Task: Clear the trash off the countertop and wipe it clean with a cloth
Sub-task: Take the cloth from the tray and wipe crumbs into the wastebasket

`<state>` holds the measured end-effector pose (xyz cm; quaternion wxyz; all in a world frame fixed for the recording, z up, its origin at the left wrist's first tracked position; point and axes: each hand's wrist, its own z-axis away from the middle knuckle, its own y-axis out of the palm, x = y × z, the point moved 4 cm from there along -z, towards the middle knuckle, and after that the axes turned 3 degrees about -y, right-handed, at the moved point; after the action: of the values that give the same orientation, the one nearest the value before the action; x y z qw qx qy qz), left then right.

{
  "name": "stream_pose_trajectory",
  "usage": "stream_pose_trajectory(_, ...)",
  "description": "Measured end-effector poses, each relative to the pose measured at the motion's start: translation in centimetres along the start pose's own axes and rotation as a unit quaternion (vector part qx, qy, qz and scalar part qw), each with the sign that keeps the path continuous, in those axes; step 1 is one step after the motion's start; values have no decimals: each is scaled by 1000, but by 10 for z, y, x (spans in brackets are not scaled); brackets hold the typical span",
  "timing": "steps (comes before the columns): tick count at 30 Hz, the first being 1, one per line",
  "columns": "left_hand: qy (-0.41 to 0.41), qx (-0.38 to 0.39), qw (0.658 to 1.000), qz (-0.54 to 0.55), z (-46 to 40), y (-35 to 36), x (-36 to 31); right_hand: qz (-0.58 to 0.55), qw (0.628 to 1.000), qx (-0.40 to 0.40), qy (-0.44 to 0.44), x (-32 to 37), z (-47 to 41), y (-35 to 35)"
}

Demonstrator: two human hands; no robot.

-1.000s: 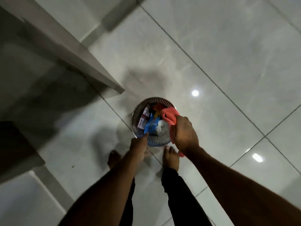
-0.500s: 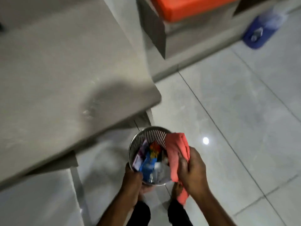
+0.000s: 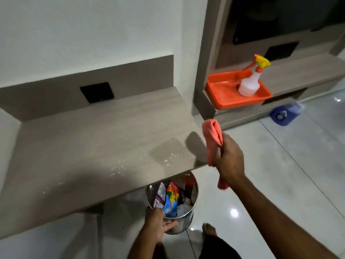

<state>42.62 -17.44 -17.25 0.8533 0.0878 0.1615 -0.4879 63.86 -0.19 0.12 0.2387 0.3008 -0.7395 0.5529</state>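
A grey wood-grain countertop (image 3: 97, 143) fills the left and centre, with small crumbs or droplets scattered near its front right part. My right hand (image 3: 230, 159) holds a crumpled pink cloth (image 3: 212, 139) just off the countertop's right corner. Below the front edge hangs a round metal mesh bin (image 3: 188, 214), partly under the counter, with colourful snack wrappers (image 3: 170, 199) inside. My left hand (image 3: 158, 223) grips the bin at its near rim and side.
An orange tray (image 3: 224, 92) with a white spray bottle (image 3: 249, 85) sits on a low shelf unit at the right. A blue bottle (image 3: 285, 114) lies on the glossy tiled floor. A black socket plate (image 3: 97, 92) is set in the backsplash. My bare foot (image 3: 209, 229) is beside the bin.
The view has tilted up from the floor to the countertop. The bin has been lifted from the floor in my left hand, and my right hand has raised the cloth away from the bin.
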Motion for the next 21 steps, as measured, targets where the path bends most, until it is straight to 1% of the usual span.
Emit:
stream_pose_trajectory(1,1,-6,1000,-2,1,1,-1,25,999,-13,-37,10,-20,2)
stream_pose_trajectory(3,4,-15,1000,15,3,4,-1,65,988,-24,-138,30,-65,18)
stream_pose_trajectory(5,15,-31,999,27,6,5,0,96,966,4,-240,49,-113,50)
stream_pose_trajectory(6,19,-37,999,35,6,5,1,117,953,41,-276,57,-136,73)
stream_pose_trajectory(8,24,-42,998,51,3,10,4,154,921,169,-316,66,-170,133)
stream_pose_trajectory(10,32,-36,996,69,1,15,8,187,874,312,-323,64,-177,199)
stream_pose_trajectory(11,44,-33,995,89,0,20,8,208,848,369,-318,59,-173,229)
stream_pose_trajectory(12,59,-28,992,106,1,23,7,223,831,404,-312,52,-165,253)
stream_pose_trajectory(13,76,-18,991,111,3,26,4,221,831,408,-309,44,-155,269)
stream_pose_trajectory(14,82,-9,990,112,4,30,-1,205,842,392,-309,40,-146,273)
stream_pose_trajectory(16,58,-25,989,135,3,36,5,144,856,383,-316,28,-116,263)
stream_pose_trajectory(18,46,-44,986,153,7,40,7,93,850,379,-355,15,-72,233)
stream_pose_trajectory(21,59,-45,988,135,15,46,4,73,825,398,-394,-2,9,176)
